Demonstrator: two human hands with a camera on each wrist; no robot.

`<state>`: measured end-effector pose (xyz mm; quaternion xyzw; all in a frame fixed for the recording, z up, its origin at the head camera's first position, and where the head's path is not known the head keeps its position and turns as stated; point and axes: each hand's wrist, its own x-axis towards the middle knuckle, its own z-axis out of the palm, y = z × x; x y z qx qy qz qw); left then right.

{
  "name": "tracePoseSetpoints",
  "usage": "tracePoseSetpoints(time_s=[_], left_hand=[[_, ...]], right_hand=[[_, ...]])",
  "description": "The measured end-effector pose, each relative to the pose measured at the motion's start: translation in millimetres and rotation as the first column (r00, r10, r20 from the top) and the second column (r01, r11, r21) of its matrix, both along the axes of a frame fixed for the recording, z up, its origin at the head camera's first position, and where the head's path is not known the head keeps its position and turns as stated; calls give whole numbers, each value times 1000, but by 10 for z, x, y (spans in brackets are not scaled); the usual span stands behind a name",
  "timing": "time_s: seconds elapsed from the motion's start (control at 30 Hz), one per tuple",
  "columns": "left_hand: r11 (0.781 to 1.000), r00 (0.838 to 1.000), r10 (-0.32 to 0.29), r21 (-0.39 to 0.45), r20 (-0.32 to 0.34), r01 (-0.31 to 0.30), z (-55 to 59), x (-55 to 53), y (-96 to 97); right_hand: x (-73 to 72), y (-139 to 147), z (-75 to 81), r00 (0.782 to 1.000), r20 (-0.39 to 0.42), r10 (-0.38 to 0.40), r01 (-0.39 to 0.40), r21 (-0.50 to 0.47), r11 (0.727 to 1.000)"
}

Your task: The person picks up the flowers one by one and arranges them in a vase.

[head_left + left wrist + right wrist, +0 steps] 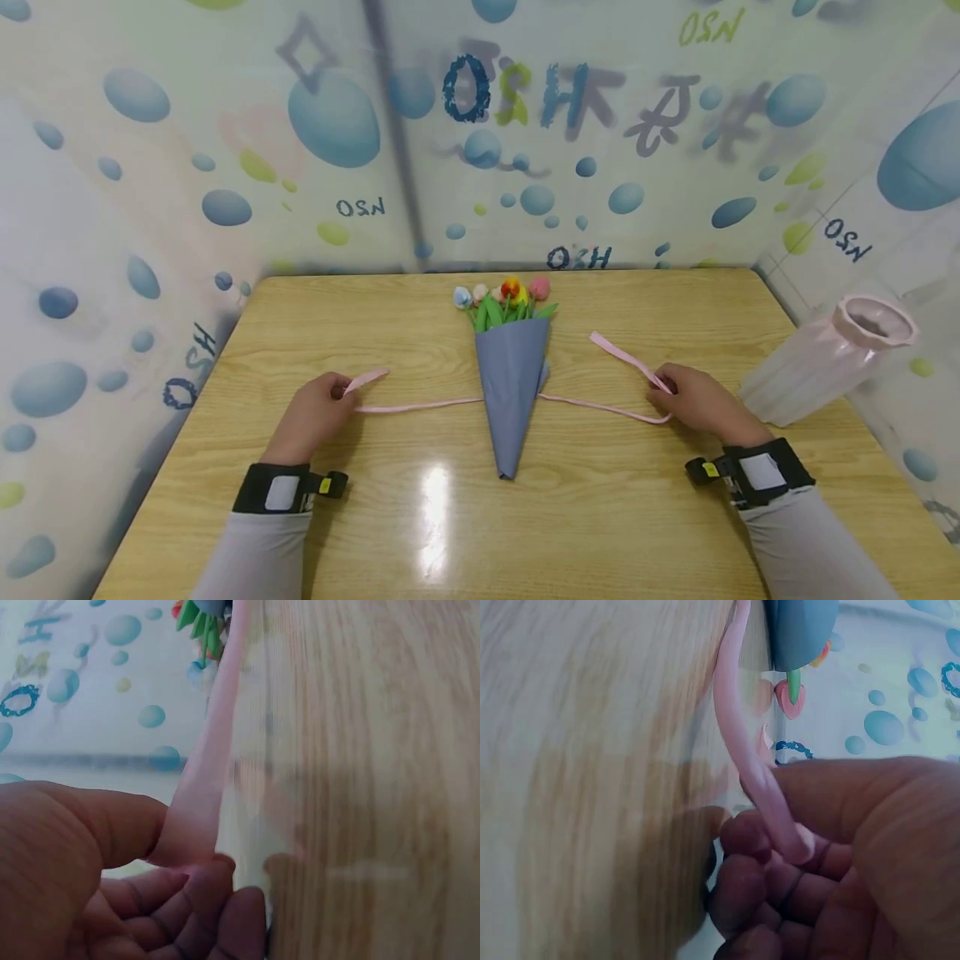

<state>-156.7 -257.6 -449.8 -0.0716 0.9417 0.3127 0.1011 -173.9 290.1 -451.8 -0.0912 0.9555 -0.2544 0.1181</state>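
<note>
A bouquet of tulips (pixel 511 293) in several colours lies on the table, wrapped in a blue-grey paper cone (pixel 513 383) whose tip points toward me. From both sides of the cone runs a pink ribbon (pixel 420 407); its middle is hidden by the wrap. To the left, my left hand (pixel 313 414) pinches one stretch of it between thumb and fingers, with a short tail sticking out. My right hand (pixel 701 400) pinches the other side, and a longer tail reaches back past the fingertips. In the right wrist view the ribbon (pixel 739 712) looks narrow and bunched.
A pearly pinkish-white vase (pixel 825 362) with a wavy rim stands at the right, just beyond my right hand. The wooden table (pixel 600 517) ends at the back against a wall covering (pixel 480 208) printed with blue and green drops. A strap with a small camera circles each wrist.
</note>
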Motion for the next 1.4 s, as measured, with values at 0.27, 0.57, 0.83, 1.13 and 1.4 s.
tracePoseSetpoints(time_s=[0.27,0.57,0.83,1.13,1.4], left_hand=[[999,999,40,0,-36,-40,84,11,3],[1000,971,15,27,-240,-9,302,-77,193],[974,962,-55,198,-267,111,251,-189,726],[896,965,-97,402,-243,191,59,-240,1295],[868,979,-115,463,-167,181,-47,-213,1561]], right_hand=[[6,-50,107,995,-98,-7,13,59,998],[-55,-331,279,987,-154,-51,41,-66,997],[-224,-809,292,994,-103,-46,5,-366,931],[-328,-1279,140,996,63,-66,90,-589,803],[-322,-1450,-4,978,188,-94,203,-727,656]])
